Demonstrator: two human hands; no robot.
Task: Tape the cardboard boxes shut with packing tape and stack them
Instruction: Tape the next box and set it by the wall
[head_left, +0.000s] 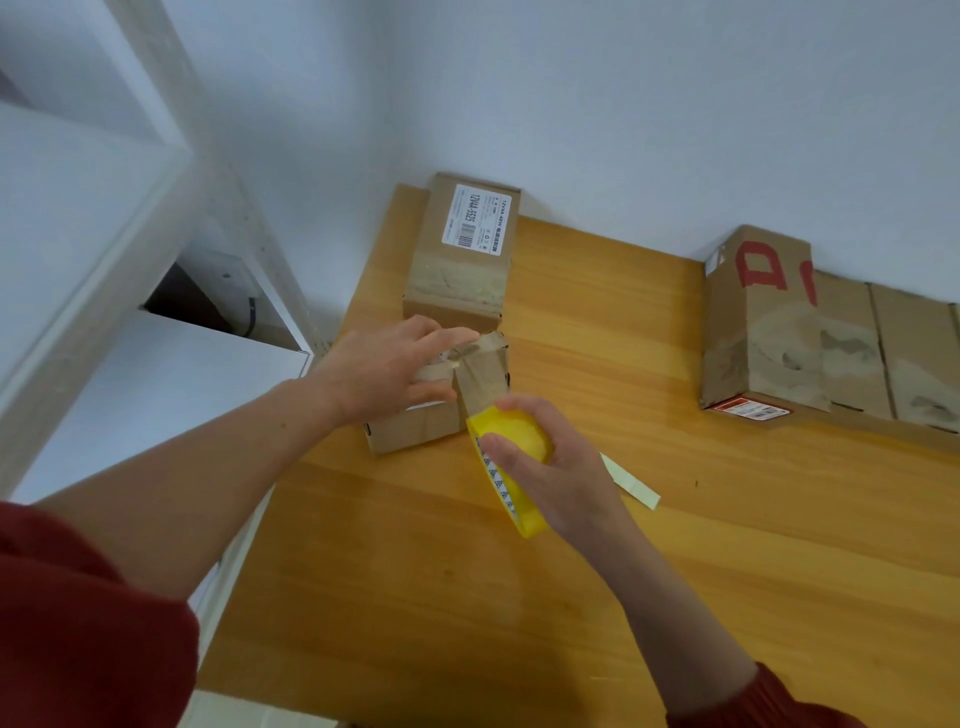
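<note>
**packer_a:** Where are we at with the small box (410, 434)? It sits near the left edge of the table (519, 597), just in front of the labelled box (462, 244).

**packer_b:** Our left hand (395, 364) lies on top of it, fingers fairly straight, pressing the lid where the tape strip (480, 379) ends. Our right hand (550, 467) has fingers and thumb curled round the yellow tape roll (514, 431), just near-right of the box, wrist bent so the roll tips toward it.

**packer_a:** So which way does the pull go?

**packer_b:** The strip runs from the roll away from us, up the box's near-right side and over the top. So its long axis is near-to-far, leaning a bit left. We reckon the next bit turns on that line. The roll is on the near side, so more tape comes off toward us or gets cut there. The left hand is the one on the box, so it does the pinning.

**packer_a:** Stacking?

**packer_b:** Not yet, we'd guess. The red-marked box (753, 322) is well apart at far right, and a pale strip (631, 486) lies just right of our right hand.
</note>
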